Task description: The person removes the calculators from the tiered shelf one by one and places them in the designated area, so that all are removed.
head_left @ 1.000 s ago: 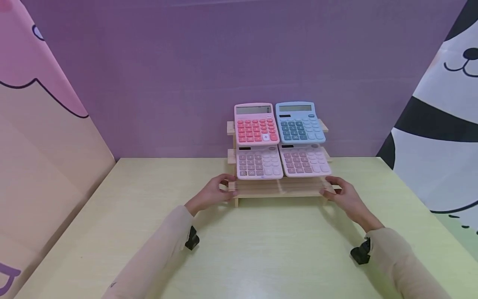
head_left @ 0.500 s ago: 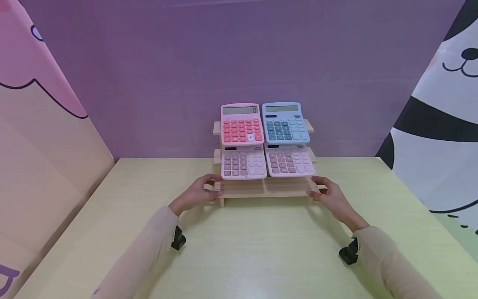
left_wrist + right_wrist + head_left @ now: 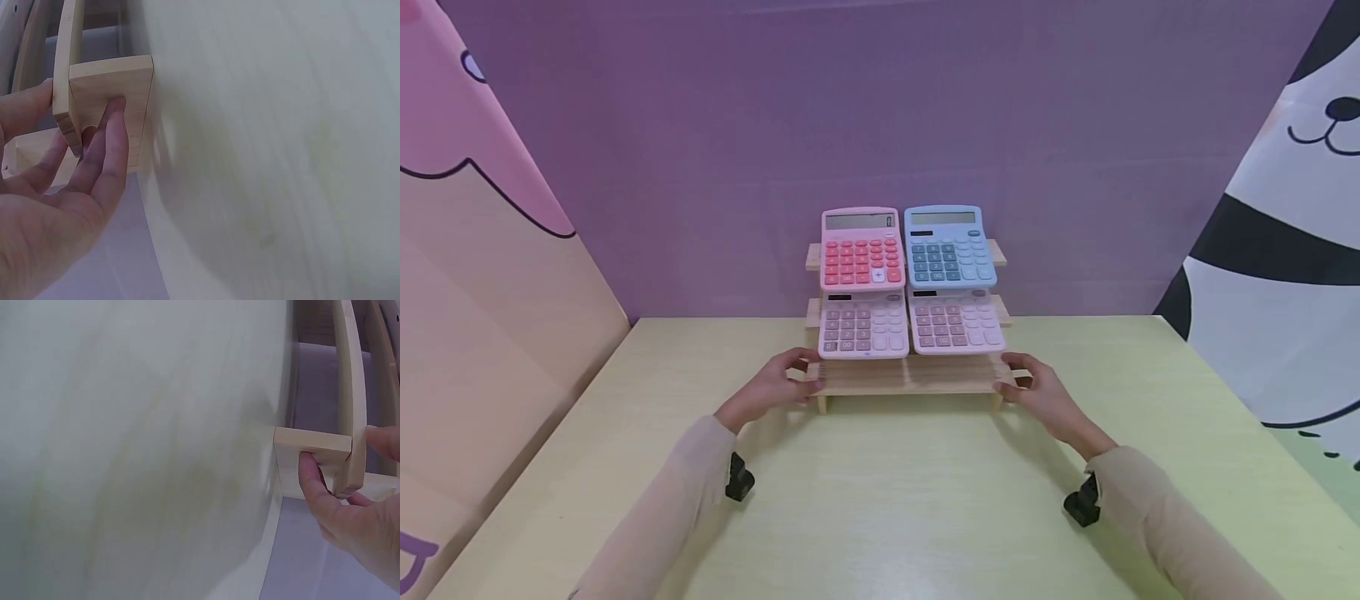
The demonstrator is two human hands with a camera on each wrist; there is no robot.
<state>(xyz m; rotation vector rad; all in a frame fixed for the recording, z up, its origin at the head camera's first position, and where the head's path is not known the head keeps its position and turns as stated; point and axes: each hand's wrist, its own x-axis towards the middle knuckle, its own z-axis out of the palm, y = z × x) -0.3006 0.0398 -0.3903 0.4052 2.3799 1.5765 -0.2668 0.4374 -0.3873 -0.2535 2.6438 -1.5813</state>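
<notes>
On table [image 3: 925,500] — rack [image 3: 910,375] crosswise, facing wearer; hands [image 3: 767,387] gripping ends

A pale yellow-green table [image 3: 925,500] is backed by a plain purple wall [image 3: 880,125]. It is flanked by a pink-and-tan cartoon panel [image 3: 482,208] and a black-and-white panda panel [image 3: 1285,250].

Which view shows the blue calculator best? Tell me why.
The head view: the blue calculator faces the camera on the wooden rack's top tier. Both wrist views show only rack wood, fingers and table, no calculator.
</notes>
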